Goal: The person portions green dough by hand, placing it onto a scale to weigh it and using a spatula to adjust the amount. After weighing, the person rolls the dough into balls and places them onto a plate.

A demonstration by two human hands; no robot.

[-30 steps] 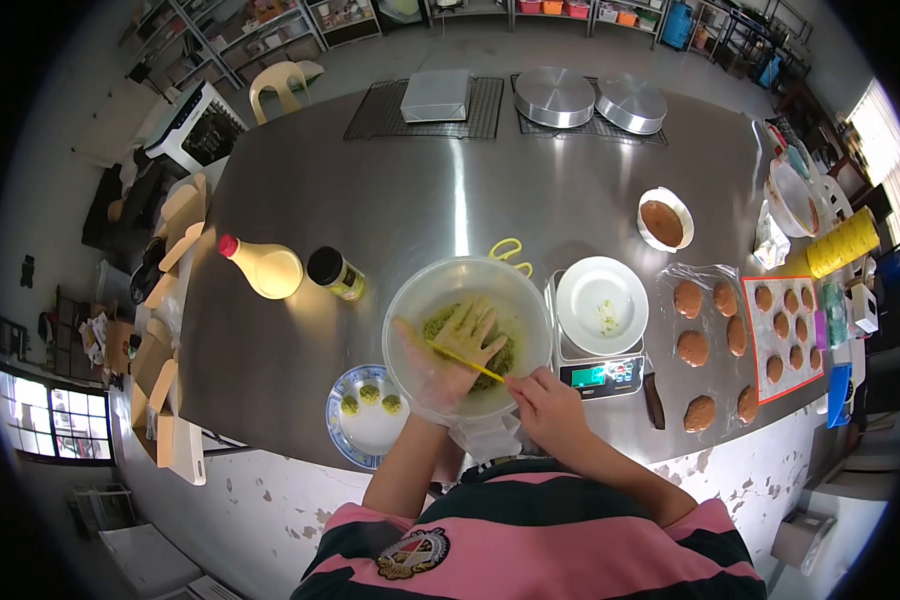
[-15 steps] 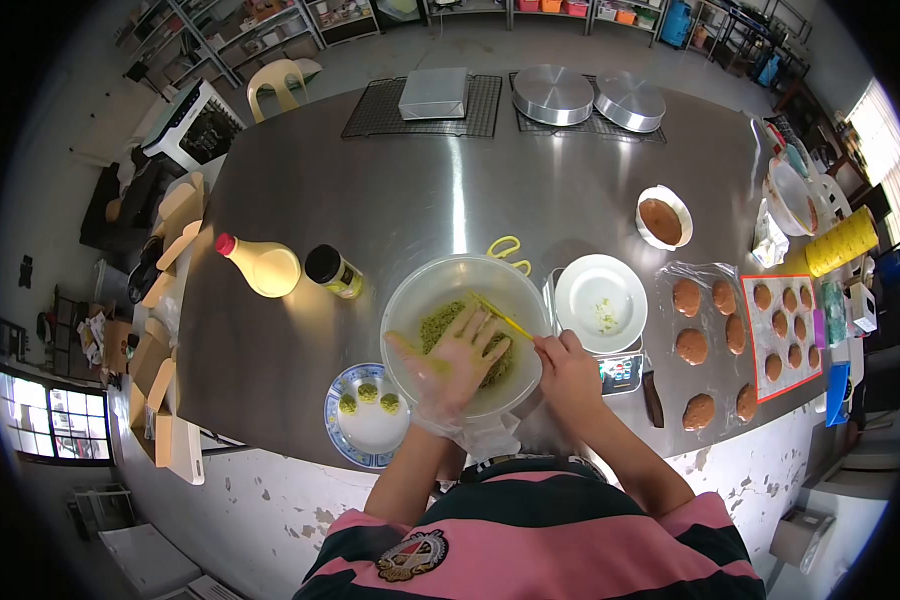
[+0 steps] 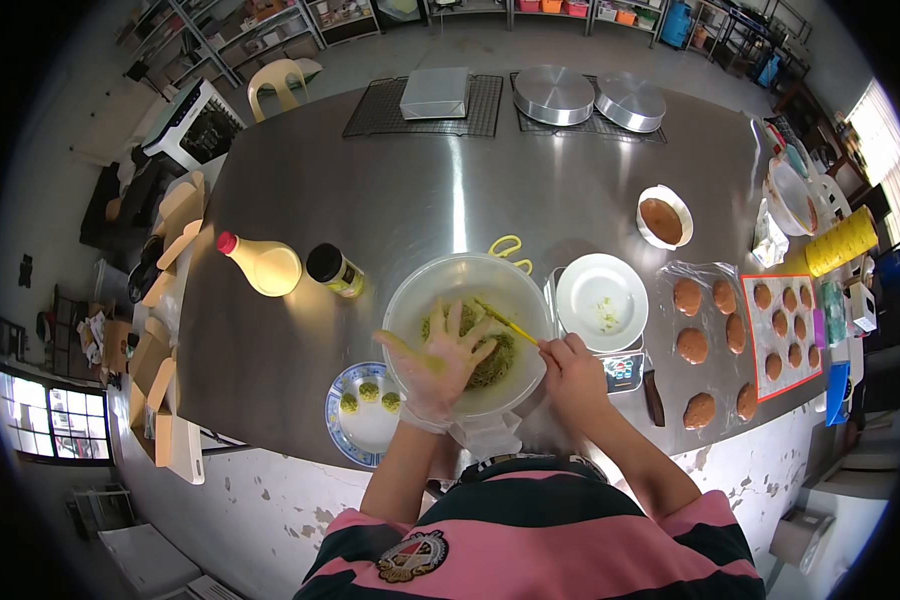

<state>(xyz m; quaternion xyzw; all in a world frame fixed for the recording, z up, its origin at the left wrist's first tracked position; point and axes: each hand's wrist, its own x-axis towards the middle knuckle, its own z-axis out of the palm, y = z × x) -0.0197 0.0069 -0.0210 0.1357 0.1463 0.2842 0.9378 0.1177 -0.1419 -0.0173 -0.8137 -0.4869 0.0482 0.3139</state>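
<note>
Gloved left hand (image 3: 440, 362) is hovering with fingers spread over the bowl (image 3: 467, 333) of crumbly-looking green mix (image 3: 497, 358), right hand (image 3: 570, 372) pinching a light yellow stick (image 3: 507, 322), best gripped near its end.

The left hand (image 3: 440, 362), gloved and smeared green, now sits lifted above the clear bowl (image 3: 467, 335) with fingers spread, no longer pressed flat into the green mixture (image 3: 490, 360). The right hand (image 3: 570, 365) has moved up from the bowl's near rim to its right side, and its yellow tool (image 3: 505, 322) now points into the bowl from the right instead of lying across the glove.
</note>
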